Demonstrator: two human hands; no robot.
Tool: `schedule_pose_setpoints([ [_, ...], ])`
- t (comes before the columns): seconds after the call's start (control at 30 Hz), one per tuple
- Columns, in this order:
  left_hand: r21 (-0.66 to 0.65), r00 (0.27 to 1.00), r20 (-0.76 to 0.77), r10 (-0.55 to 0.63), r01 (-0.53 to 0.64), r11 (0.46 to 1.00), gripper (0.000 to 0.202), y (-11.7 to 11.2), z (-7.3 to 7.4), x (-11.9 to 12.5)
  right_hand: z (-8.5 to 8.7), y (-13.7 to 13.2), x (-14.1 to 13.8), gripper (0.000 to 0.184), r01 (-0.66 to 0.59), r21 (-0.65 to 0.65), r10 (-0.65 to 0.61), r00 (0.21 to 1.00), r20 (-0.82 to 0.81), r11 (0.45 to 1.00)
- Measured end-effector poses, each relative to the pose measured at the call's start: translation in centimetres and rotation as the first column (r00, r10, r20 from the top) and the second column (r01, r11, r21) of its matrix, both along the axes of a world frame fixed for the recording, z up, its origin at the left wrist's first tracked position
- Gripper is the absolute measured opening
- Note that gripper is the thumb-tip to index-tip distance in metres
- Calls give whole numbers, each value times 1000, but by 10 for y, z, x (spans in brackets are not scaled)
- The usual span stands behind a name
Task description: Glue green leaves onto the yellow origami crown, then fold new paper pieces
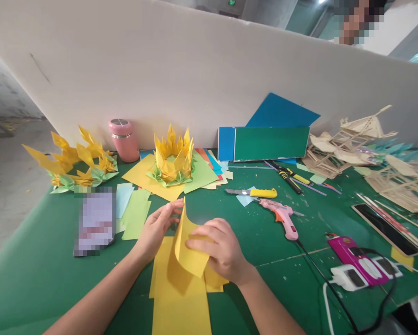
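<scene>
Flat paper (181, 311) beneath curved sheet (192, 260)

The one view looks from the person's head, forward and down across the flat green surface (292, 284). It sits close above the bare left hand (158, 228) and bare right hand (224, 246), facing the tall off-white flat partition (160, 70) at the far side, and takes in grey floor (16, 186) at left.
</scene>
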State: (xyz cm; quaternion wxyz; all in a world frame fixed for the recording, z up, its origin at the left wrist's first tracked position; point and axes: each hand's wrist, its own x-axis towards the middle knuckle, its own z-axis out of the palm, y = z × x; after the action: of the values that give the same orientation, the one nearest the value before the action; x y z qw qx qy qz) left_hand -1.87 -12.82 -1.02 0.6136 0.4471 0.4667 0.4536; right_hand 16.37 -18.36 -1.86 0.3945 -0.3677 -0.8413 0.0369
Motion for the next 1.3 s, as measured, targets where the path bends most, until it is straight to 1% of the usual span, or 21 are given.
schedule_pose_setpoints([
  [0.07, -34, 998, -10, -55, 55, 998, 49, 0, 2, -1, -2, 1, -1, 36, -23, 29, 21, 998, 67, 999],
  [0.1, -37, 998, -22, -65, 64, 997, 49, 0, 2, -1, -2, 2, -1, 37, -39, 34, 36, 996, 88, 999],
  [0.17, 1, 999, -32, -40, 40, 999, 47, 1, -1, -1, -2, 4, -1, 38, -73, 24, 70, 991, 111, 997],
  [0.27, 82, 999, -45, 5, -1, 997, 41, 5, -9, -1, -1, 6, 0, 40, -110, -32, 113, 987, 118, 993],
  [0.37, 101, 980, -196, -14, 35, 994, 27, 7, -17, -1, -1, 9, 3, 37, -124, -128, 139, 984, 115, 984],
  [0.43, 179, 944, -329, -15, 78, 981, 15, 6, -20, -2, -4, 11, 5, 32, -115, -183, 139, 983, 122, 976],
  [0.5, 316, 890, -456, 16, 145, 938, 8, 5, -21, -2, -6, 12, 7, 30, -97, -227, 131, 982, 137, 969],
  [0.57, 434, 815, -576, 56, 247, 867, 13, 5, -22, -3, -7, 12, 8, 29, -79, -279, 126, 980, 156, 957],
  [0.63, 510, 725, -678, 123, 343, 788, 19, 5, -23, -4, -6, 12, 8, 30, -62, -336, 127, 976, 175, 940],
  [0.7, 542, 632, -755, 174, 453, 708, 25, 5, -23, -5, -4, 11, 9, 31, -49, -383, 128, 975, 183, 922],
  [0.77, 537, 557, -808, 193, 562, 628, 27, 4, -23, -5, -2, 10, 10, 32, -47, -411, 129, 976, 176, 910],
  [0.8, 523, 525, -829, 192, 607, 598, 28, 4, -22, -5, -2, 10, 10, 32, -48, -420, 129, 977, 168, 906],
  [0.83, 507, 497, -846, 193, 639, 579, 27, 4, -21, -4, -2, 10, 11, 32, -51, -428, 131, 979, 158, 903],
  [0.9, 474, 447, -872, 201, 664, 578, 27, 3, -19, -3, -2, 9, 12, 33, -61, -442, 135, 981, 139, 895],
  [1.0, 415, 388, -903, 185, 679, 606, 28, 5, -15, -4, -2, 9, 15, 31, -60, -456, 132, 983, 127, 888],
  [1.07, 361, 350, -925, 145, 698, 619, 27, 7, -12, -7, 0, 10, 16, 28, -45, -466, 119, 984, 132, 883],
  [1.13, 298, 316, -945, 85, 723, 623, 26, 9, -10, -11, 4, 11, 18, 23, -21, -501, 107, 984, 144, 865],
  [1.2, 255, 308, -951, 26, 736, 628, 24, 10, -8, -15, 8, 13, 20, 22, 4, -560, 99, 983, 153, 829],
  [1.23, 246, 316, -949, 3, 733, 635, 22, 10, -7, -17, 10, 15, 21, 25, 6, -589, 99, 984, 147, 808],
  [1.3, 246, 346, -938, -27, 717, 652, 17, 10, -6, -19, 11, 19, 24, 38, -17, -641, 99, 991, 92, 767],
])
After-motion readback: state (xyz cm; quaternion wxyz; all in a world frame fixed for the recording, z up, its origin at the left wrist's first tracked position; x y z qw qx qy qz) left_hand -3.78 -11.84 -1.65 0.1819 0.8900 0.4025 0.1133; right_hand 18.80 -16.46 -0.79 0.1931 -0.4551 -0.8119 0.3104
